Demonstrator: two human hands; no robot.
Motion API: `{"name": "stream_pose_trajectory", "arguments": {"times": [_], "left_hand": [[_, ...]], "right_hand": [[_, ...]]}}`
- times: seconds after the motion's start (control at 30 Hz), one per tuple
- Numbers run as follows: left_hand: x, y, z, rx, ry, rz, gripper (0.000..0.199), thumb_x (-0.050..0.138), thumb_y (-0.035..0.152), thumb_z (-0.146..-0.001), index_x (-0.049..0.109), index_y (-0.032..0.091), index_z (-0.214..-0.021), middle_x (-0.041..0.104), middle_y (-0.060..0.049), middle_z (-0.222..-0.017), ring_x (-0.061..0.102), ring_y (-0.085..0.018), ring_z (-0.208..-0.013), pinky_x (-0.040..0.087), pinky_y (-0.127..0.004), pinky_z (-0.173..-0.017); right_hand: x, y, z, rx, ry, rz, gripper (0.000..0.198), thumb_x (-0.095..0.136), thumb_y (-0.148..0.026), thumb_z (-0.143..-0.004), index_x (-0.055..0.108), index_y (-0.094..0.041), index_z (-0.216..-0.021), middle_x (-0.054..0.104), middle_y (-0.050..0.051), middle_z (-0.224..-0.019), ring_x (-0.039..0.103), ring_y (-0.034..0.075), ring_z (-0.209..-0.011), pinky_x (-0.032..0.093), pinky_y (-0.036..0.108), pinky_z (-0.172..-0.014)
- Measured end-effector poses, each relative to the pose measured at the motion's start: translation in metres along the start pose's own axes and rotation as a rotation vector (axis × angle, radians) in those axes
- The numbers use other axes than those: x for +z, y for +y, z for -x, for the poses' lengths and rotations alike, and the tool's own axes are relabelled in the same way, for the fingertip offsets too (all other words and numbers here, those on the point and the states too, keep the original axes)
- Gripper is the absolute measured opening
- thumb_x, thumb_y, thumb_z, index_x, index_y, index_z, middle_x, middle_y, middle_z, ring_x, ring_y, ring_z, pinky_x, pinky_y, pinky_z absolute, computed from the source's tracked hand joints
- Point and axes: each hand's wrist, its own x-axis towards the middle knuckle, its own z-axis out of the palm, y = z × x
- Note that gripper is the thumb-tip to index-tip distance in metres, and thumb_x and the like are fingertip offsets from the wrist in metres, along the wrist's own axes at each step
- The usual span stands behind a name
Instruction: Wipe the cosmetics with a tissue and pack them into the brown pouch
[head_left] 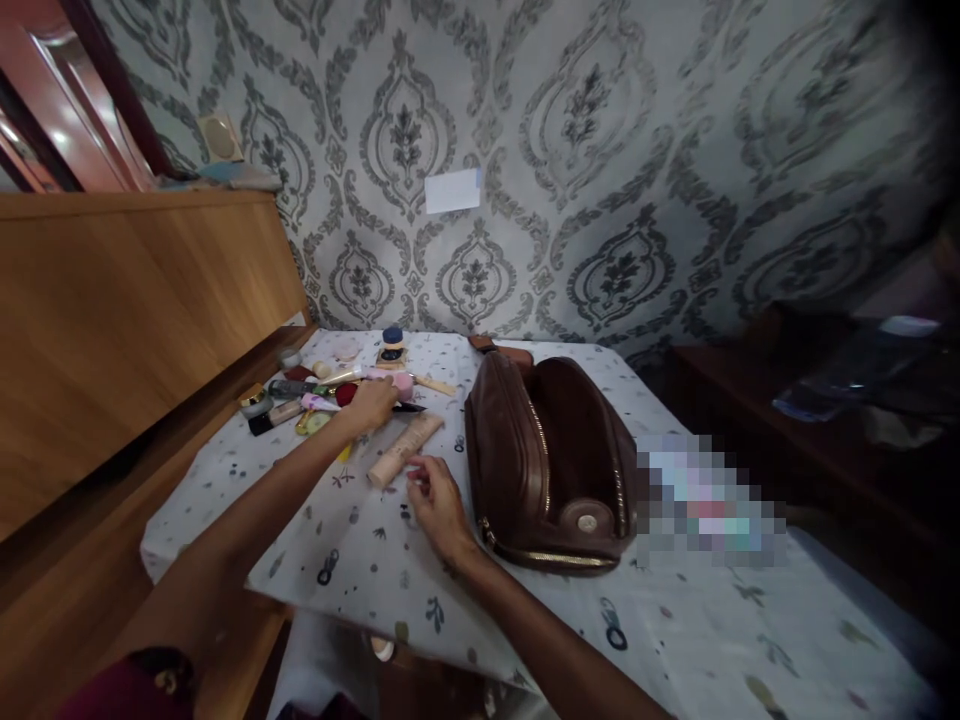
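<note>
My left hand (371,403) reaches into a scatter of cosmetics on the white patterned tablecloth (360,560), its fingers closed over a thin dark item near a pink-tipped brush (390,378). A beige tube (405,449) lies just in front of it. My right hand (437,503) rests on the cloth beside the tube's near end, fingers loosely curled, holding nothing I can make out. To its right an open brown leather pouch (551,460) with a gold zipper lies on the table.
More makeup lies at the back left: a blue-capped bottle (392,343), small jars (255,401) and tubes. A wooden headboard (127,320) borders the left. A blurred patch (705,500) sits right of the pouch. Patterned wallpaper stands behind the table.
</note>
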Motion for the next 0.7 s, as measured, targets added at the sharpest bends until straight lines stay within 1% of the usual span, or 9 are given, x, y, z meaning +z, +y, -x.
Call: {"name": "stream_pose_trajectory", "arguments": {"times": [0.1,0.17,0.23,0.3,0.37,0.43,0.5,0.57,0.7], "left_hand": [[-0.014,0.003,0.007,0.028,0.004,0.019,0.032,0.056,0.026,-0.087,0.067,0.013,-0.115,0.06,-0.018,-0.121,0.058,-0.032,-0.115,0.046,-0.038,-0.09],[-0.021,0.005,0.012,0.031,0.005,0.036,0.034,0.056,0.033,-0.087,0.066,0.014,-0.114,0.061,-0.017,-0.121,0.058,-0.031,-0.114,0.046,-0.037,-0.089],[-0.026,0.005,0.016,0.023,-0.018,0.056,0.035,0.055,0.039,-0.087,0.068,0.013,-0.107,0.065,-0.016,-0.114,0.061,-0.031,-0.107,0.046,-0.035,-0.083],[-0.028,0.001,0.018,0.018,-0.076,0.084,0.035,0.058,0.045,-0.084,0.071,0.014,-0.094,0.069,-0.013,-0.1,0.064,-0.029,-0.096,0.046,-0.032,-0.075],[-0.026,-0.006,0.016,0.017,-0.139,0.129,0.035,0.062,0.049,-0.08,0.071,0.016,-0.082,0.07,-0.009,-0.087,0.065,-0.025,-0.083,0.044,-0.029,-0.068],[-0.023,-0.014,0.01,0.004,-0.166,0.186,0.035,0.061,0.051,-0.08,0.07,0.017,-0.077,0.07,-0.006,-0.081,0.063,-0.022,-0.076,0.041,-0.027,-0.065],[-0.019,-0.024,0.005,-0.025,-0.145,0.247,0.035,0.056,0.049,-0.084,0.07,0.017,-0.079,0.07,-0.005,-0.083,0.061,-0.02,-0.075,0.04,-0.026,-0.065],[-0.015,-0.032,0.002,-0.062,-0.094,0.308,0.034,0.051,0.045,-0.087,0.069,0.016,-0.081,0.07,-0.005,-0.085,0.06,-0.02,-0.077,0.041,-0.027,-0.068],[-0.009,-0.052,0.007,-0.138,0.041,0.44,0.027,0.052,0.038,-0.084,0.066,0.016,-0.08,0.068,-0.004,-0.084,0.058,-0.019,-0.08,0.042,-0.027,-0.074]], "right_hand": [[-0.002,-0.001,0.0,0.0,-0.013,0.0,0.028,0.05,-0.012,-0.081,0.06,-0.022,-0.104,0.06,0.006,-0.101,0.065,0.019,-0.091,0.056,0.031,-0.075],[-0.003,-0.001,0.001,-0.002,-0.017,0.002,0.028,0.05,-0.012,-0.081,0.06,-0.022,-0.105,0.06,0.006,-0.101,0.065,0.019,-0.091,0.056,0.032,-0.076],[-0.003,-0.002,0.0,-0.001,-0.018,0.001,0.027,0.049,-0.013,-0.081,0.06,-0.021,-0.105,0.06,0.007,-0.101,0.065,0.02,-0.091,0.056,0.032,-0.076],[-0.003,-0.002,0.0,0.003,-0.02,-0.001,0.027,0.049,-0.013,-0.081,0.06,-0.022,-0.104,0.06,0.007,-0.102,0.065,0.02,-0.093,0.055,0.032,-0.077],[-0.004,-0.003,0.0,0.012,-0.025,-0.002,0.026,0.049,-0.012,-0.081,0.059,-0.022,-0.103,0.06,0.006,-0.101,0.065,0.019,-0.092,0.055,0.033,-0.079],[-0.004,-0.004,0.0,0.026,-0.029,0.0,0.026,0.048,-0.012,-0.081,0.059,-0.022,-0.102,0.06,0.006,-0.101,0.065,0.019,-0.092,0.055,0.033,-0.079],[-0.005,-0.005,0.0,0.035,-0.035,0.005,0.026,0.048,-0.011,-0.081,0.059,-0.022,-0.102,0.06,0.006,-0.101,0.065,0.019,-0.092,0.055,0.034,-0.08],[-0.006,-0.006,0.0,0.037,-0.047,0.005,0.027,0.049,-0.012,-0.08,0.059,-0.022,-0.103,0.061,0.006,-0.102,0.065,0.02,-0.092,0.055,0.035,-0.08],[-0.007,-0.004,0.0,0.029,-0.061,-0.016,0.025,0.049,-0.014,-0.082,0.06,-0.021,-0.103,0.062,0.007,-0.103,0.065,0.02,-0.092,0.055,0.035,-0.079]]}}
